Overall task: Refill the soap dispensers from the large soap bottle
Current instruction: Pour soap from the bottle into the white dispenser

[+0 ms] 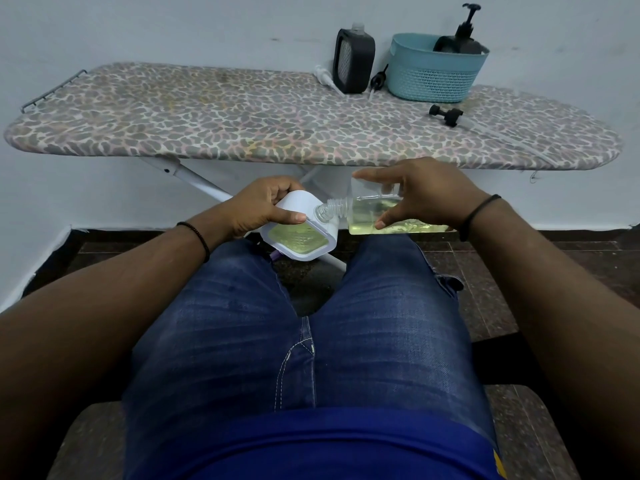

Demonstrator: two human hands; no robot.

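Observation:
My left hand (258, 206) grips a white soap dispenser (300, 237) with a clear window that shows yellow-green soap. My right hand (420, 195) holds a clear large soap bottle (372, 211) tipped on its side, its threaded neck touching the white dispenser's top. Yellow-green soap lies along the bottle's lower side. Both are held above my knees, in front of the ironing board. A black dispenser (354, 60) without a pump stands on the board at the back.
The leopard-print ironing board (242, 116) spans the view. On its right stand a teal basket (434, 72) with a black pump bottle (465, 32), a loose white pump (325, 76), and two loose black pumps (446, 115).

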